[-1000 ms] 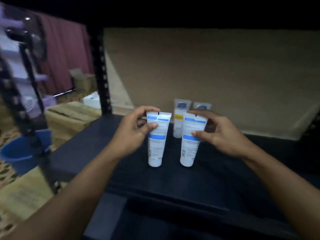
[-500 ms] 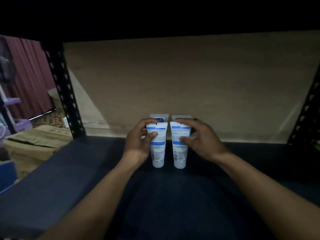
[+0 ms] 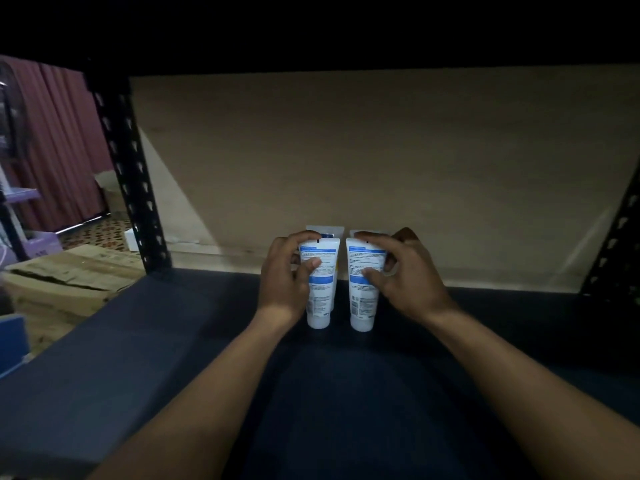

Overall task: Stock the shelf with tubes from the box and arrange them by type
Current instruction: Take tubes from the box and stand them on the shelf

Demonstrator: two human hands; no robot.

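Observation:
Two white tubes with blue bands stand cap-down on the dark shelf board (image 3: 173, 358). My left hand (image 3: 285, 275) grips the left tube (image 3: 322, 299) from its left side, thumb across the front. My right hand (image 3: 401, 271) grips the right tube (image 3: 362, 303) from its right side. The two tubes stand side by side with a narrow gap. Directly behind them, two more tubes stand near the back: the left rear tube (image 3: 330, 232) and the right rear tube (image 3: 356, 233) show only their top edges.
A brown back panel (image 3: 381, 161) closes the rear of the shelf. Black perforated uprights stand at the left (image 3: 128, 168) and right (image 3: 613, 244). Beyond the left upright lie cardboard boxes (image 3: 65, 278) on the floor, with a maroon curtain (image 3: 59, 140) behind.
Both hands pushed the two front tubes back and closer together, lining them up in front of the rear pair. The view has swung right and nearer to the shelf.

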